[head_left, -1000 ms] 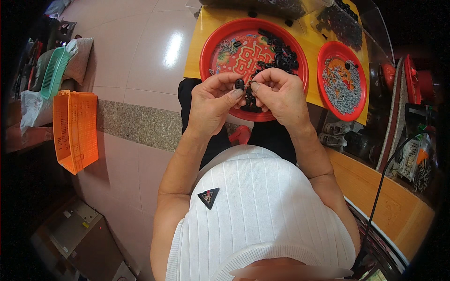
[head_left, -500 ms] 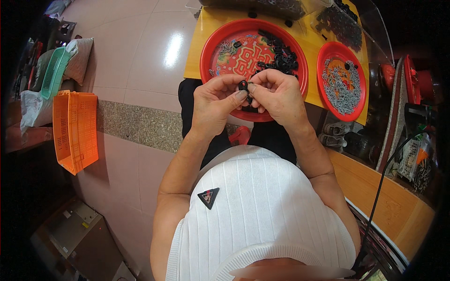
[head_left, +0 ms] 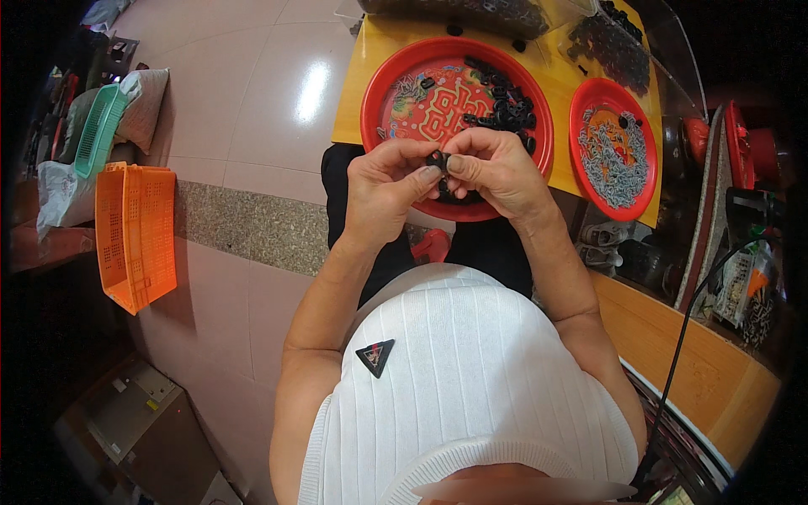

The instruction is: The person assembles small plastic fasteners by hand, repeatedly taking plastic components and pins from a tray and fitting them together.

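1. Knitwear, white, ribbed and sleeveless (head_left: 488, 353), fills the nearest part of the view, with the forearms reaching out on either side of it.
2. The bare left hand (head_left: 380, 185) has its grip narrow, thumb and forefinger holding a small, black, plastic-looking looped part (head_left: 436, 157). That part is between the hands, over the near side of the tray below.
3. The bare right hand (head_left: 503, 178) has its grip pinched against the part's right side; I cannot tell whether a second piece is hidden there. With so little surface to hold, uneven pressure could make the part twist or spring loose.
4. Beneath is a round, red, patterned tray (head_left: 368, 109) bearing a heap of black looped parts (head_left: 510, 111) and a few silvery slivers. A dropped part could be lost in that heap, or miss the near rim and fall to the floor.
5. Farther right, an oval red tray (head_left: 580, 172) of silvery metal pieces (head_left: 619, 177) overhangs the yellow wooden worktop's (head_left: 349, 120) near edge; a knock from the right elbow might tip it.
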Motion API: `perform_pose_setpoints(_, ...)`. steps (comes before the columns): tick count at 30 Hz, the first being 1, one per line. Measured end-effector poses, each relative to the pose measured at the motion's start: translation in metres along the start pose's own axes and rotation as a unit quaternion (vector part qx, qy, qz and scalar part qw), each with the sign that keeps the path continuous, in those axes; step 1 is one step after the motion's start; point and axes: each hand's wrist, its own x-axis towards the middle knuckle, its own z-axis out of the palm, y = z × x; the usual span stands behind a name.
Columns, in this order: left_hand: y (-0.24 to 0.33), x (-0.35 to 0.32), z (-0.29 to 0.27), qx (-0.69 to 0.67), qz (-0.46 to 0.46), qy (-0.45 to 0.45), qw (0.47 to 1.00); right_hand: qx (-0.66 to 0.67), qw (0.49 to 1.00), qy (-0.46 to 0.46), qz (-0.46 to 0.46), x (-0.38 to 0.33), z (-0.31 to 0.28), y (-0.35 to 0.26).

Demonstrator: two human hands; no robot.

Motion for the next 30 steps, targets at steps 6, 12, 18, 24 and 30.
perform_pose_setpoints(6, -0.007, 0.001, -0.003, 0.007, 0.037, -0.033, 0.999, 0.040, 0.998, -0.046, 0.008, 0.000, -0.002, 0.001)
perform_pose_setpoints(12, -0.008, 0.002, -0.002, 0.090, 0.047, -0.011, 0.995, 0.005, 0.997, -0.066, 0.028, 0.005, -0.009, 0.003)
perform_pose_setpoints(18, -0.001, 0.003, 0.004, 0.062, 0.040, -0.058, 0.996, 0.020, 0.995, -0.095, -0.002, 0.001, -0.014, -0.001)
perform_pose_setpoints(24, -0.007, -0.001, 0.006, 0.101, 0.065, -0.039, 0.992, -0.005, 0.994, -0.105, 0.009, 0.002, -0.013, 0.001)
perform_pose_setpoints(30, 0.000, 0.006, 0.009, 0.036, 0.073, -0.030, 0.996, 0.053, 0.994, -0.094, 0.004, 0.009, -0.009, 0.000)
